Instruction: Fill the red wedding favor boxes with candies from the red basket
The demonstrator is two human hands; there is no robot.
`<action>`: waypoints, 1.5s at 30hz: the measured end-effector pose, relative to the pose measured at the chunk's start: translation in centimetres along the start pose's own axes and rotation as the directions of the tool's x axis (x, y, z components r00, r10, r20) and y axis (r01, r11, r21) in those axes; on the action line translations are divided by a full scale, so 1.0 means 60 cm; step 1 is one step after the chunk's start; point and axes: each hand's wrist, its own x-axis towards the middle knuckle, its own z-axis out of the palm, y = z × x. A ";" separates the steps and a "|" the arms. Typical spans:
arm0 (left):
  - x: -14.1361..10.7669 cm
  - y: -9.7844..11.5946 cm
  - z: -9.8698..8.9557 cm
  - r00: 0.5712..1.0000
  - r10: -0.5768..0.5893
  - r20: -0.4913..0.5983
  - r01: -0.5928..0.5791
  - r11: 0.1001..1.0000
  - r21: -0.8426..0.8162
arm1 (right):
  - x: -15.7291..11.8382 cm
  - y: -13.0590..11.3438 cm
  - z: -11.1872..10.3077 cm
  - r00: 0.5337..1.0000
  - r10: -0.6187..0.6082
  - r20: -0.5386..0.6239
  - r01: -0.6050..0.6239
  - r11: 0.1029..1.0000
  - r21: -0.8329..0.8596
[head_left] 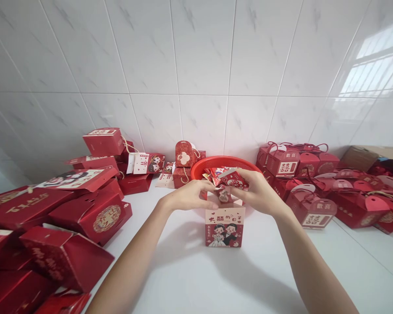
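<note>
A small candy box (224, 231) printed with a bride and groom stands upright on the white table in front of me. My left hand (194, 195) is at its top left, thumb across the upper front edge and fingers curled behind. My right hand (258, 191) is above the box's top right, its fingers closed on a small reddish wrapped candy (224, 195) over the box's top. A red printed packet (232, 179) shows just behind the right fingers; whether they touch it I cannot tell. The box's inside is hidden.
Behind the box is a red plastic basket (245, 163) holding colourful wrapped pieces. Red gift boxes (88, 209) are heaped at the left. More red boxes with cord handles (311, 207) stand at the right, near a brown carton (363, 159). A tiled wall (203, 65) rises behind.
</note>
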 end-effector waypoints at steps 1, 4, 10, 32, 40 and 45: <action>0.000 -0.001 0.001 1.000 -0.013 -0.005 0.013 1.000 0.002 | 0.000 0.000 0.000 1.000 0.002 -0.030 -0.002 1.000 0.000; 0.000 -0.003 0.002 0.998 -0.056 -0.012 0.055 0.998 -0.013 | 0.000 0.000 0.001 0.994 0.006 -0.107 -0.001 0.999 0.042; -0.001 -0.003 0.002 0.998 -0.065 -0.006 0.064 0.997 -0.036 | 0.000 0.002 0.008 0.998 0.030 -0.063 -0.023 0.994 0.104; -0.004 0.003 -0.006 0.997 0.046 0.063 -0.048 0.998 0.027 | 0.000 0.016 0.004 0.908 0.030 0.418 0.059 0.979 -0.197; -0.006 0.005 -0.007 0.996 0.034 0.085 -0.036 0.999 0.029 | 0.000 0.017 -0.010 0.966 -0.019 0.259 0.032 0.998 -0.046; -0.005 0.008 -0.007 0.996 -0.003 0.087 0.000 0.999 0.035 | -0.004 0.016 -0.030 0.993 -0.048 0.104 0.049 0.999 -0.012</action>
